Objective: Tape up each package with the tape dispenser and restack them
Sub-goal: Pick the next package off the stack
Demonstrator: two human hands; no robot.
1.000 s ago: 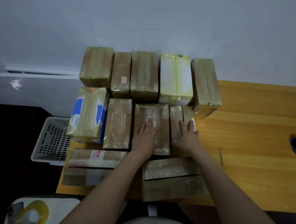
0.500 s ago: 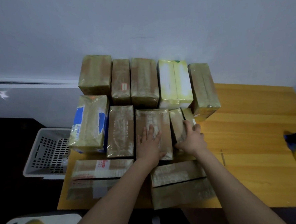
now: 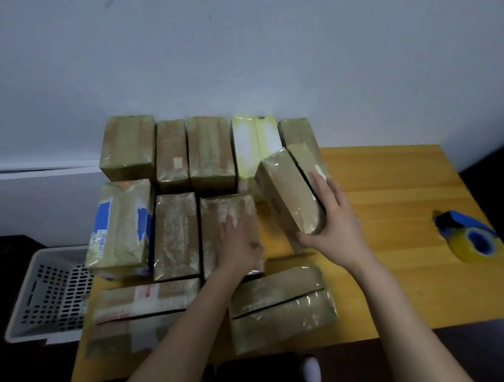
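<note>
Several tape-wrapped brown packages cover the left half of a wooden table [image 3: 403,270], standing in rows against the wall. My right hand [image 3: 333,230] grips a narrow brown package [image 3: 286,197] and holds it tilted above the table, thumb under its near end. My left hand [image 3: 239,244] lies flat on an upright brown package [image 3: 226,222] in the middle row. A yellow-and-white box [image 3: 253,143] stands in the back row. The blue tape dispenser [image 3: 469,236] with its yellow roll lies at the table's right edge, away from both hands.
A white perforated basket [image 3: 44,295] sits on the floor left of the table. Flat packages [image 3: 278,304] lie along the near edge. A blue-and-white package [image 3: 120,225] stands at the left. Bare wood stretches between the packages and the dispenser.
My right hand has lifted the narrow package out of the middle row and tilted it rightward. My left hand stays pressed on its package. The camera has tipped, showing more of the table.
</note>
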